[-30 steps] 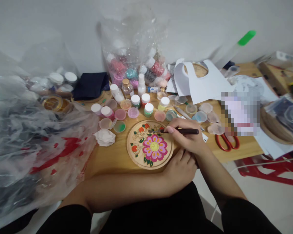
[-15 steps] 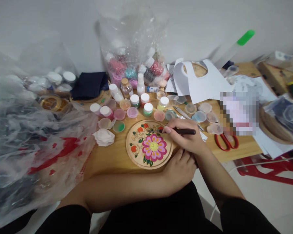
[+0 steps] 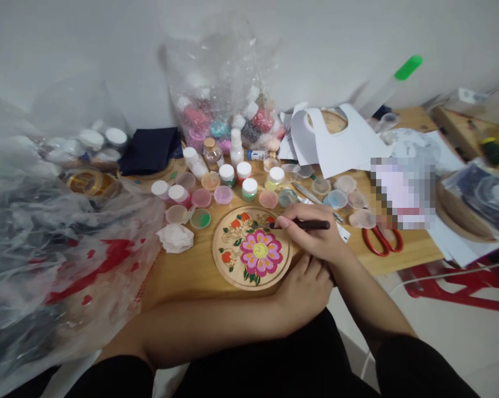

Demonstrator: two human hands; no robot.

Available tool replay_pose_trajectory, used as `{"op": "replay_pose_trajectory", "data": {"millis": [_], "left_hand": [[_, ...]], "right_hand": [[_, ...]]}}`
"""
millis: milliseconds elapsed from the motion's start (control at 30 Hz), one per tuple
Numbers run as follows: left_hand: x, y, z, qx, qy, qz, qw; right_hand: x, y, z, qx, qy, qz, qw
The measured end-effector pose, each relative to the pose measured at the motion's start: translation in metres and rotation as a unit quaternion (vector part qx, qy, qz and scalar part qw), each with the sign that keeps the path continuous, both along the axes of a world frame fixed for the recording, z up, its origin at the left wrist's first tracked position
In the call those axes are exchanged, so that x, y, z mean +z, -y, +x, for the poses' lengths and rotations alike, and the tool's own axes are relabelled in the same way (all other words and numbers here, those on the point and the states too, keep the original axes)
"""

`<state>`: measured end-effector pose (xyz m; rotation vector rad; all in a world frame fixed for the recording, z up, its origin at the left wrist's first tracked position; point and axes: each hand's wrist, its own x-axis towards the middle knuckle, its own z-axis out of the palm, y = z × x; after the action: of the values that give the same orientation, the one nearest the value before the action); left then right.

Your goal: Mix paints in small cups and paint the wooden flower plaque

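Note:
A round wooden plaque (image 3: 229, 271) lies on the wooden table (image 3: 183, 271), painted with a pink flower, orange blossoms and green leaves. My right hand (image 3: 316, 235) is closed on a dark thin brush (image 3: 311, 225), its tip touching the plaque's upper right part. My left hand (image 3: 305, 290) rests at the table's front edge beside the plaque's lower right rim, its fingers curled against the rim and partly under my right wrist. Small paint pots and open lids (image 3: 216, 190) stand just beyond the plaque.
A crumpled white tissue (image 3: 175, 236) lies left of the plaque. Large plastic bags (image 3: 46, 237) crowd the left side, a clear bag of jars (image 3: 228, 110) stands at the back. Red scissors (image 3: 380, 240), white papers (image 3: 341, 141) and a red stool (image 3: 461, 284) are to the right.
The view has shifted slightly. My right hand and the brush have edged a little left over the plaque's upper part. My left hand has stayed put.

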<state>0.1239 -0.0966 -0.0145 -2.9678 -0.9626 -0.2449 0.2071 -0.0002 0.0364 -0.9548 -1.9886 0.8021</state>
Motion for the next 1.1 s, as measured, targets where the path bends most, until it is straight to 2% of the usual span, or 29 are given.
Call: {"op": "replay_pose_trajectory", "data": {"millis": [267, 433, 533, 600, 700, 767, 833, 933, 1033, 1100], "left_hand": [[0.002, 0.0, -0.002, 0.008, -0.029, 0.006, 1.0], [0.001, 0.001, -0.003, 0.022, -0.028, 0.012, 0.999], [0.003, 0.001, -0.003, 0.026, -0.029, 0.038, 0.999], [0.005, 0.002, -0.003, 0.029, -0.032, 0.05, 0.998], [0.014, 0.002, -0.006, 0.033, -0.025, 0.021, 0.999], [0.025, -0.006, -0.008, 0.039, -0.004, -0.013, 0.999], [0.042, -0.023, -0.007, 0.052, 0.027, -0.022, 0.998], [0.072, -0.07, 0.005, 0.051, 0.042, 0.024, 0.998], [0.099, -0.126, 0.03, 0.022, -0.057, -0.004, 0.998], [0.111, -0.157, 0.05, -0.013, -0.14, -0.032, 0.99]], "right_hand": [[0.003, -0.001, -0.002, 0.021, -0.037, -0.017, 0.999], [0.004, 0.0, 0.002, 0.004, -0.149, 0.007, 0.989], [0.01, 0.001, 0.016, -0.009, -0.271, 0.017, 0.962], [0.016, 0.005, 0.032, -0.074, -0.355, 0.032, 0.931], [0.021, 0.014, 0.063, -0.252, -0.426, 0.082, 0.865], [0.019, 0.022, 0.084, -0.337, -0.453, 0.105, 0.819], [0.011, 0.03, 0.103, -0.367, -0.475, 0.107, 0.792], [-0.008, 0.042, 0.123, -0.348, -0.511, 0.075, 0.782], [-0.026, 0.056, 0.133, -0.269, -0.557, -0.005, 0.786], [-0.034, 0.064, 0.135, -0.203, -0.579, -0.071, 0.786]]}}
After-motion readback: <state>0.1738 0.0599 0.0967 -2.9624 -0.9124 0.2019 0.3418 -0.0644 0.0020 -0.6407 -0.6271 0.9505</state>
